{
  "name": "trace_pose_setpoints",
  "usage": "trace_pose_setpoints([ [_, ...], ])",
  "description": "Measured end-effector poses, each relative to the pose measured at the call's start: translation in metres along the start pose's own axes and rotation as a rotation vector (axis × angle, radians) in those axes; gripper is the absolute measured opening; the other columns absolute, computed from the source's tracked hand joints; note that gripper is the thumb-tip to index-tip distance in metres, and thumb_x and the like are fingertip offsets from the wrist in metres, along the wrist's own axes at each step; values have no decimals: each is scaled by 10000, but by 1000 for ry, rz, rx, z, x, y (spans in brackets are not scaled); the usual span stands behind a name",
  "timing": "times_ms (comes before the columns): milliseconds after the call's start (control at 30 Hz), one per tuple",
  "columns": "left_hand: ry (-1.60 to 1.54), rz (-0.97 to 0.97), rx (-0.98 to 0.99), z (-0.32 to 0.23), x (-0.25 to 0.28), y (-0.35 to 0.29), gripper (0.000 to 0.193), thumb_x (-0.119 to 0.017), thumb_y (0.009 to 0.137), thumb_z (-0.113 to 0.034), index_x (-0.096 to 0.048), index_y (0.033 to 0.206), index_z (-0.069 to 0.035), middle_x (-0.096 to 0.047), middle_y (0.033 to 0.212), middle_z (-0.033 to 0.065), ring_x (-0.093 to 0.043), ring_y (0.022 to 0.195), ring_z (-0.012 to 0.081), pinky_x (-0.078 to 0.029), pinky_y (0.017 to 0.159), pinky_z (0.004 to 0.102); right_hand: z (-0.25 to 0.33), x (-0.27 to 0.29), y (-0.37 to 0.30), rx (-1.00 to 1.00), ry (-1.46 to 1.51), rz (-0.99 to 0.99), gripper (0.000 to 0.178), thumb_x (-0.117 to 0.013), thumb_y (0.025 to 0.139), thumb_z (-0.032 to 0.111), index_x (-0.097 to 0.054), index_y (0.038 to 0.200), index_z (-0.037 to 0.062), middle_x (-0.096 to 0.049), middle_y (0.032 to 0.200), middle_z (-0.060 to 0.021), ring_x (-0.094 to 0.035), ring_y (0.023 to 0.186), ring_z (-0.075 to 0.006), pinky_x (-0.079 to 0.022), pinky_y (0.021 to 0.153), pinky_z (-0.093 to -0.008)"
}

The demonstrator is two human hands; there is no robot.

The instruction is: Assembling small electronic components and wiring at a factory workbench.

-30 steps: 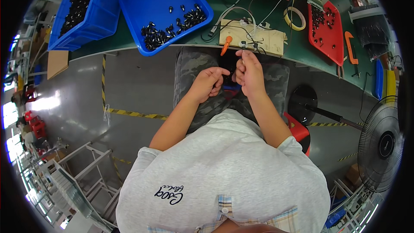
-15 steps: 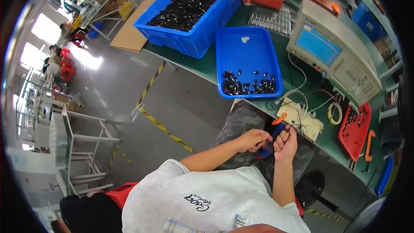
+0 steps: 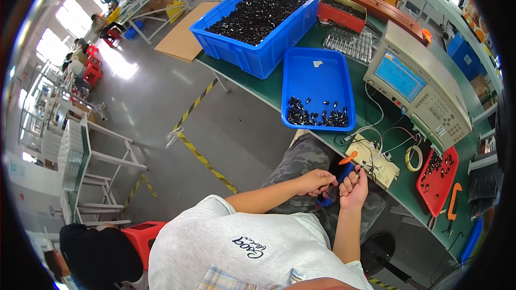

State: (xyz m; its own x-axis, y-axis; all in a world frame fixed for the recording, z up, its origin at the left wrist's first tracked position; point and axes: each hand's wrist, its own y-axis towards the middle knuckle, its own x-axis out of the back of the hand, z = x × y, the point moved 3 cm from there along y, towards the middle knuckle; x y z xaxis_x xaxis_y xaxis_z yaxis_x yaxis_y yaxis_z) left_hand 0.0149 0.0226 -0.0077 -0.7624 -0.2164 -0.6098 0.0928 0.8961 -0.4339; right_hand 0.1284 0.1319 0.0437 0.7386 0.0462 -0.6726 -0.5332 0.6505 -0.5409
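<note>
My left hand [image 3: 317, 181] is curled loosely, fingertips pinched on something small and dark that I cannot make out, held over my lap just off the near edge of the bench [image 3: 376, 108]. My right hand [image 3: 353, 187] is closed around a tool with blue handles [image 3: 336, 185], probably small pliers or cutters, and the two hands meet knuckle to knuckle, so the piece sits right where the tool's tip would be, though the tip itself is hidden. To do this well I think I should keep both wrists braced on my thighs, so that the small piece does not twist as I squeeze, and press gently rather than hard. Just beyond my right hand, at the near edge of the bench, lies a pale fixture board [image 3: 378, 162] with thin wires and an orange-handled tool [image 3: 348, 157] beside it. Further along that edge to the right is a red tray [image 3: 439, 176] holding a few dark parts. Behind the board, the shallow blue tray [image 3: 318, 94] has a thin scatter of black parts at its near end, and a beige test instrument [image 3: 419, 88] with a blue screen stands to its right. At the far left corner stands the deep blue bin [image 3: 258, 24], heaped with black parts.
</note>
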Motion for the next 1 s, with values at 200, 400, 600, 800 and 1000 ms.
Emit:
trace_pose_setpoints([
  [200,-12,-25,-3,-1,-2,-1,348,-460,1099,-345,-612,1124,-33,-448,635,-22,-308,431,67,-250,397,237,-1,2,-8,14,-37,20,203,-454,1098,316,-546,1112,136,-361,648,55,-272,436,-49,-241,347,-219],
  [400,-27,-42,3,-2,1,-1,489,-369,1104,-461,-575,1176,-23,-456,653,-5,-329,442,68,-267,396,234,-14,32,-10,210,-590,-11,365,-590,1044,300,-522,1331,84,-439,676,61,-373,484,-30,-286,406,-217],
  [600,-75,-45,22,5,3,7,677,-251,1078,-607,-572,1168,-18,-481,708,-4,-378,495,72,-322,442,238,-60,31,-31,471,-1041,297,369,-701,930,173,-632,1276,65,-670,845,-51,-680,748,-173,-515,662,-324],
  [800,36,-186,-46,4,2,15,627,-335,1082,-569,-597,1109,0,-517,736,-15,-517,660,76,-404,559,230,-53,5,-46,622,-1757,269,329,-698,917,260,-649,1209,118,-707,892,-120,-703,800,-312,-532,702,-416],
  [1000,98,-145,-15,-3,-8,2,454,-438,1077,-487,-594,1058,-61,-506,732,-13,-452,537,69,-333,450,231,-47,10,-45,512,-1394,247,193,-645,977,214,-669,1106,73,-724,857,-118,-721,766,-278,-529,690,-365],
])
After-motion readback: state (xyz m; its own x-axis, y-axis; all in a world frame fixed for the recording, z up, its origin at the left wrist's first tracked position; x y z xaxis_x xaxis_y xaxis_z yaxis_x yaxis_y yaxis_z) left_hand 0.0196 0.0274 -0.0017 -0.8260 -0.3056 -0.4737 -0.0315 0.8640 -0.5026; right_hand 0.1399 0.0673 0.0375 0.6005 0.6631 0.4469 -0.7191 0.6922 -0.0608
